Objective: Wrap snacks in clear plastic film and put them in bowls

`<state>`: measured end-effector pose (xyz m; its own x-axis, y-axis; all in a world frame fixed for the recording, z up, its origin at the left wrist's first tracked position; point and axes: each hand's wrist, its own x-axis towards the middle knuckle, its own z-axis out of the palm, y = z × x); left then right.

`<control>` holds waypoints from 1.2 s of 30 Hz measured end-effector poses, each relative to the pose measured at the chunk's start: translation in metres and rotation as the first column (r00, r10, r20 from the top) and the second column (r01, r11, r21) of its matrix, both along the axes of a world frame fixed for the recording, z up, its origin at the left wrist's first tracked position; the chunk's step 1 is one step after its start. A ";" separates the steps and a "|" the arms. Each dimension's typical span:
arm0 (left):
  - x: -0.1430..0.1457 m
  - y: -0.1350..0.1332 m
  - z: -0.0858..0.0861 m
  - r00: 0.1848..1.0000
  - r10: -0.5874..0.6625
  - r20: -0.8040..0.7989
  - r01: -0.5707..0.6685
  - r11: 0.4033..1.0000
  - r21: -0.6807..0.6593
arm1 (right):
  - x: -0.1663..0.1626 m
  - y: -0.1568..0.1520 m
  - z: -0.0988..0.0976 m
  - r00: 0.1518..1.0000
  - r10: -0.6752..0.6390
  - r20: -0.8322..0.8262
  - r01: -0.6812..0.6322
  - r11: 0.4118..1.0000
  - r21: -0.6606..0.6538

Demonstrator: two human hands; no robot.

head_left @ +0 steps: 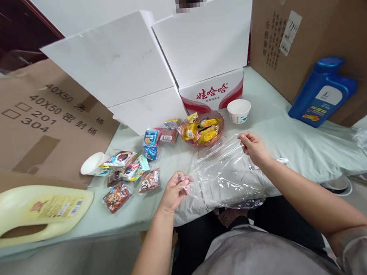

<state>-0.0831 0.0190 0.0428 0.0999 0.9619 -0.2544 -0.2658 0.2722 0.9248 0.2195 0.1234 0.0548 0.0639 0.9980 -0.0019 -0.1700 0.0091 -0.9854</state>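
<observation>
A clear plastic sheet [221, 174], perhaps a bag, stretches between my two hands near the table's front edge. My left hand [176, 191] pinches its left corner, fingers closed. At the upper right corner, my right hand [253, 148] grips it between thumb and fingers. The sheet's lower part hangs over the table edge. Just beyond it stands a pink bowl [222, 128] filled with several yellow-wrapped snacks [209, 134]. To the right of that bowl is a white paper cup [239, 111]. A small white object [282, 160] lies partly hidden behind my right forearm.
Several wrapped snacks [149, 180] lie on the left, beside a tipped white paper cup [93, 165]. A pale yellow jug [40, 212] lies at the front left. A blue bottle [322, 92] leans against a cardboard box [277, 32] at right. White boxes [208, 42] stand behind.
</observation>
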 end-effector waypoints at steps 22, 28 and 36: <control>0.020 0.038 -0.007 0.533 0.251 -0.808 -0.049 0.963 0.267 | 0.004 0.016 -0.022 0.907 -0.136 0.399 0.045 0.973 0.227; 0.020 0.047 0.034 0.525 0.445 -0.725 0.061 0.831 0.553 | 0.003 0.017 0.017 0.990 -0.091 0.108 0.056 0.955 0.290; 0.034 0.023 0.059 0.394 0.735 -0.552 0.296 0.466 0.833 | 0.009 -0.015 0.060 0.999 -0.035 0.022 0.023 0.914 0.404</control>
